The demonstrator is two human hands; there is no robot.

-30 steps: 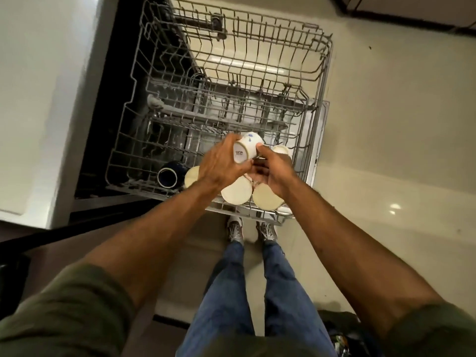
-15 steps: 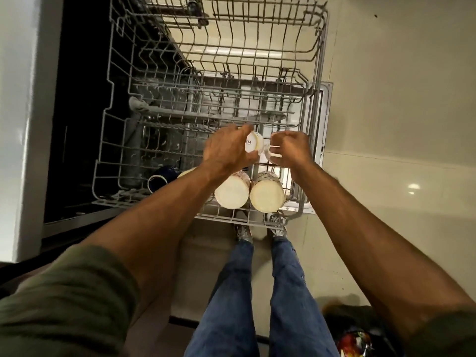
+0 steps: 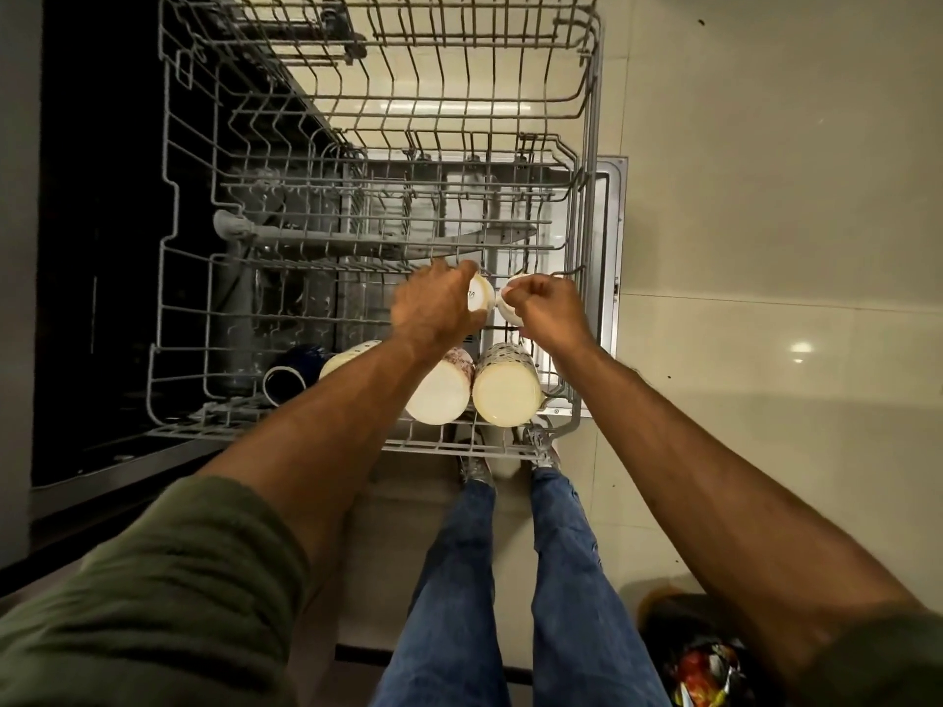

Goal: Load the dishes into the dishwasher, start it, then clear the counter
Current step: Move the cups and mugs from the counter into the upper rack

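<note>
Mugs (image 3: pixel 505 392) line the rack (image 3: pixel 439 448) front; left hand (image 3: pixel 433 308) and right hand (image 3: pixel 553 312) fingers each grasp a mug (image 3: pixel 483 297).

- Both arms are reaching fwd & down, nearly straight, angling in toward each other.
- L hand (image 3: pixel 439 306) is lying palm-down, back facing up, fingers curling over a white mug (image 3: pixel 482 297) & gripping it.
- R hand (image 3: pixel 551 311) is sitting just beside the L one, knuckles up, fingers curling tight round part of a 2nd mug (image 3: pixel 510 306); exact grip is hiding under the hand.
- Hands aren't touching each other.
- L forearm (image 3: pixel 326 426) & R forearm (image 3: pixel 714 477) are showing bare, w/ green sleeves (image 3: pixel 153 594) bunching up near the elbows.
</note>
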